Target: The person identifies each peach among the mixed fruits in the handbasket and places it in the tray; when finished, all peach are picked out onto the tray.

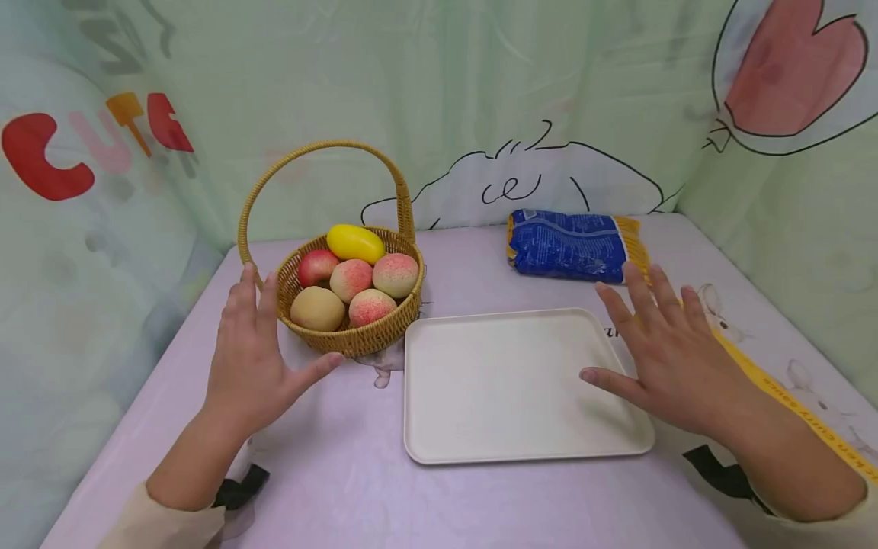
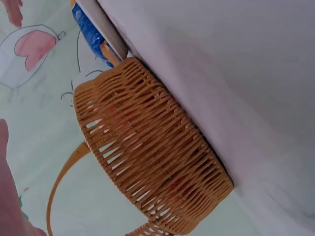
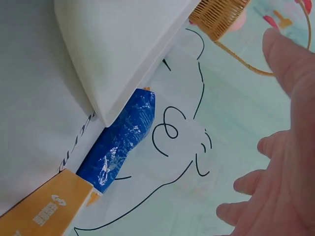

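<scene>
My left hand (image 1: 250,358) is raised with its fingers straight and thumb spread, in front of the wicker basket (image 1: 377,339) and holding nothing. Inside the basket lie a smooth yellow fruit (image 1: 355,243), a red apple (image 1: 318,268), a tan round fruit (image 1: 318,308) and three pinkish peaches (image 1: 371,307). My right hand (image 1: 675,370), also spread and holding nothing, hovers over the right side of a cream rectangular tray (image 1: 507,389). In the right wrist view its fingers (image 3: 246,182) stand apart from everything.
A blue plastic packet (image 1: 569,245) with orange ends lies at the back right. A yellow-orange box (image 1: 775,389) with printed lettering is partly hidden by my right arm. The basket's tall handle (image 1: 322,145) arches upward. Printed curtains surround the pale table (image 1: 336,488).
</scene>
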Demonstrator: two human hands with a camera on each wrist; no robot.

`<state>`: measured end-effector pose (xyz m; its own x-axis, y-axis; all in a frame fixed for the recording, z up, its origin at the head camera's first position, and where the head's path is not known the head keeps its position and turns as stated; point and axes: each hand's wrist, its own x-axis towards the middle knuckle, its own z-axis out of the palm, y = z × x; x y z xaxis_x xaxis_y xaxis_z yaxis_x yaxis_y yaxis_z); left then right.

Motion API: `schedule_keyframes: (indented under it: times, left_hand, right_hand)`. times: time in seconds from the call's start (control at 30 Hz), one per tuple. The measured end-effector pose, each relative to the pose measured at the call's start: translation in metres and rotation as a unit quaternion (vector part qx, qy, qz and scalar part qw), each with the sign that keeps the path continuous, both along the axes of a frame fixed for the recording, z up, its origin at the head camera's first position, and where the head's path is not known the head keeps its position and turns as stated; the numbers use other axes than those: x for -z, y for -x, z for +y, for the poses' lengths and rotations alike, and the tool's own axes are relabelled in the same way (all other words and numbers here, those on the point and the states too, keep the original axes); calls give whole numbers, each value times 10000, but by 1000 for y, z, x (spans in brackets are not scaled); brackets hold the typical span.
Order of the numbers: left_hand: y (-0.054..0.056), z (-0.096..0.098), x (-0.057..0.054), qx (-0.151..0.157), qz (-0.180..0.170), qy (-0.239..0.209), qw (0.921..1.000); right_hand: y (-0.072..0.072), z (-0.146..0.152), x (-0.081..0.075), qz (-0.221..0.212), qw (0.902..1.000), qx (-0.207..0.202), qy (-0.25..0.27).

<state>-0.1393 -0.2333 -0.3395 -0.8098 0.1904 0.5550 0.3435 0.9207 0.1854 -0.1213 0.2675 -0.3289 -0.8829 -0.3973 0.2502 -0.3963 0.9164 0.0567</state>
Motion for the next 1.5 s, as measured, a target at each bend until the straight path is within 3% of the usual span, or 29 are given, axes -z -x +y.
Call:
schedule_keyframes:
  times: [0.1, 0.23, 0.4, 0.6, 0.7, 0.87, 0.93, 1.0, 1.13, 1.23, 1.37, 1.5]
  left_hand:
    - [3, -1, -5, -124, -123, -350, 9992]
    - [7, -3, -11, -327, -725, -924, 9925]
    - [15, -7, -15, -348, -1329, -1857, 9730]
    - [31, -15, -16, -14, -1464, -2931, 9448]
    - [42, -21, -18, 151, -1673, -3486, 9221]
    - [56, -30, -17, 397, -1947, -4678, 8612]
    - [58, -32, -16, 413, -1912, -4917, 8485]
    - [60, -32, -16, 389, -1843, -4936, 8491]
    - [64, -33, -15, 273, -1802, -4787, 8588]
    - [69, -35, -13, 469, -1783, -4962, 8484]
    - [75, -38, -8, 962, -1723, -5306, 8243]
    - [79, -39, -4, 1289, -1693, -5488, 8084]
  right_hand:
    - [1, -1, -3, 23, 9998, -145, 104]
    - [3, -5, -7, -70, 9987, -324, 395]
    - [5, -13, -12, -367, 9964, -444, 620]
    - [9, -28, -20, -810, 9909, -532, 932]
    - [12, -36, -25, -1018, 9863, -660, 1115]
    - [17, -49, -28, -1533, 9740, -840, 1441]
    - [19, -54, -27, -1712, 9688, -884, 1556]
    - [21, -57, -27, -1848, 9643, -919, 1658]
    - [25, -62, -27, -2000, 9564, -1007, 1877]
    - [27, -64, -27, -2087, 9506, -1047, 2044]
    - [31, -69, -27, -2109, 9460, -1074, 2216]
    - [38, -79, -31, -2110, 9436, -1118, 2296]
